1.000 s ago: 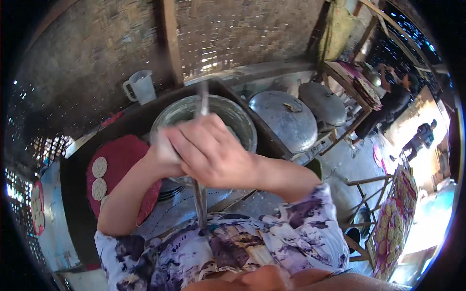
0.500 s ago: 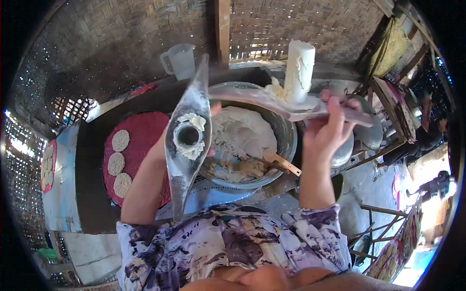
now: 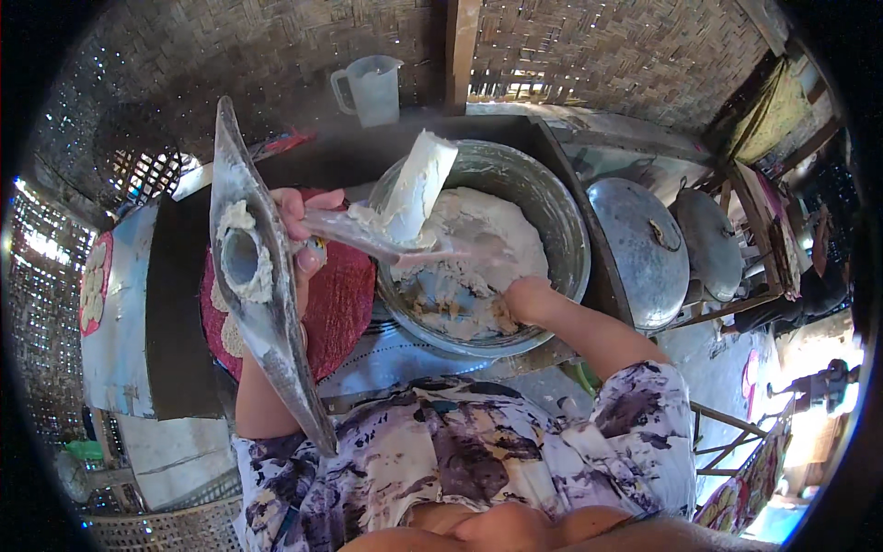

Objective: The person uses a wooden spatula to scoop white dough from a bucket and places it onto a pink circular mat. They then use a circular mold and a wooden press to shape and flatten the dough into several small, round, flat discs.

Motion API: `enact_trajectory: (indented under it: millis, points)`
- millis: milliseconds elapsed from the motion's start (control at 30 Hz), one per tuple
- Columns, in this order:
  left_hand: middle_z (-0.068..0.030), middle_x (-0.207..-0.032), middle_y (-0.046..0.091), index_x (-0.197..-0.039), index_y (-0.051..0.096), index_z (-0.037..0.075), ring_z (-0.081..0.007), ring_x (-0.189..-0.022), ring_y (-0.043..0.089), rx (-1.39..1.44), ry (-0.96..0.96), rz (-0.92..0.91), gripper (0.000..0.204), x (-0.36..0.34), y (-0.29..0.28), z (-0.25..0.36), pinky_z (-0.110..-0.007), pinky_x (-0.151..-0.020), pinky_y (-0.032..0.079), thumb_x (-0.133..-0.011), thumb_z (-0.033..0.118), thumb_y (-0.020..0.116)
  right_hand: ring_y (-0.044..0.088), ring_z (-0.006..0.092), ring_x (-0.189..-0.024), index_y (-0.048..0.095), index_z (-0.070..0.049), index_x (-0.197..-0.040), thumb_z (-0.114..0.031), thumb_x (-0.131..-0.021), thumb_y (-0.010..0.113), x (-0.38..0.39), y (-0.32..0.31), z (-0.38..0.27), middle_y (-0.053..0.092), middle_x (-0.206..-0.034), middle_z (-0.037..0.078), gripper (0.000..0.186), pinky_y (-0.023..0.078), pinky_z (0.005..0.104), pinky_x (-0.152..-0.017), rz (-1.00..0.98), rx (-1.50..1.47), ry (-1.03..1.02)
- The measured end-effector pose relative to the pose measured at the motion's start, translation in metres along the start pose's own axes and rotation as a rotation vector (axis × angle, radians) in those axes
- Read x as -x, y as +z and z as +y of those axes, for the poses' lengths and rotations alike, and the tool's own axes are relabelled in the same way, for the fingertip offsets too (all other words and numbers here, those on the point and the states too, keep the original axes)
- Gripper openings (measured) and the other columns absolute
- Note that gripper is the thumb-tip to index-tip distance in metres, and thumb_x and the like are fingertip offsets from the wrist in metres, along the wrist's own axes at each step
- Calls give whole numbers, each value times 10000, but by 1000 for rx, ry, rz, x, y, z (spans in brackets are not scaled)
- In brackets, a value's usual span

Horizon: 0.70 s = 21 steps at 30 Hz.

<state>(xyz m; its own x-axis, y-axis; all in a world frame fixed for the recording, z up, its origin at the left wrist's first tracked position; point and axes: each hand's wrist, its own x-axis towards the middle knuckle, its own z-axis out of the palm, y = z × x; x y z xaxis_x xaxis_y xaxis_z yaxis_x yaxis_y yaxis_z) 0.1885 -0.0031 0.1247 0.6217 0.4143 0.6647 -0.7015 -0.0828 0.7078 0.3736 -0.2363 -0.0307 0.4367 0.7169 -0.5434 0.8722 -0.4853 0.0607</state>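
My left hand (image 3: 302,230) is closed round one end of a wooden plunger board, whose white dough-coated cylinder (image 3: 419,189) tilts up over the basin. The same hand and wrist also carry a long pointed wooden press (image 3: 253,317); dough rings the round hole in its middle. In the metal basin (image 3: 575,216) lies a mass of pale dough (image 3: 497,216). My right hand (image 3: 526,300) reaches down at the dough's near right side, closed over the place of the wooden-handled spatula; its fingertips are hidden.
A red round mat (image 3: 340,322) with flat dough discs lies behind the left forearm. A clear plastic jug (image 3: 372,92) stands by the woven wall. Right of the basin are large lidded metal pots (image 3: 641,253). Another mat of discs (image 3: 95,285) is at far left.
The plunger board has passed from my right hand to my left, and its cylinder now leans. The press has shifted left. My right hand has moved down into the basin, covering the spatula handle.
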Motion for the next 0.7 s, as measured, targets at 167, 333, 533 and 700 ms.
enact_trajectory:
  millis: [167, 333, 533, 700]
  points:
    - [-62, -874, 445, -933, 475, 28, -255, -907, 505, -250, 68, 21, 306, 12, -19, 27, -479, -777, 474, -745, 199, 646, 607, 297, -756, 640, -51, -778, -126, -669, 559, 8, -36, 18, 616, -800, 143, 156, 490, 380, -615, -1, 78, -102]
    - [-81, -883, 439, -961, 436, 28, -262, -892, 522, -332, 52, 136, 331, 12, -24, 30, -390, -753, 467, -774, 229, 622, 603, 266, -728, 591, -63, -825, -118, -711, 536, -39, -42, 52, 571, -819, 99, 137, 486, 389, -584, 382, 129, -165]
    - [-70, -872, 422, -995, 408, 8, -225, -845, 511, -544, 59, 278, 439, 28, -51, 53, -413, -777, 474, -749, 280, 648, 590, 257, -740, 551, -65, -868, -99, -734, 493, -101, -47, 32, 531, -824, 88, 150, 480, 386, -599, 518, 266, -192]
    - [-46, -885, 388, -942, 404, 80, -240, -881, 509, -379, 28, 232, 355, 34, -52, 61, -356, -737, 482, -735, 216, 657, 576, 275, -733, 540, -51, -876, -92, -746, 471, -124, -11, 32, 531, -828, 114, 153, 478, 379, -634, 441, 108, -270]
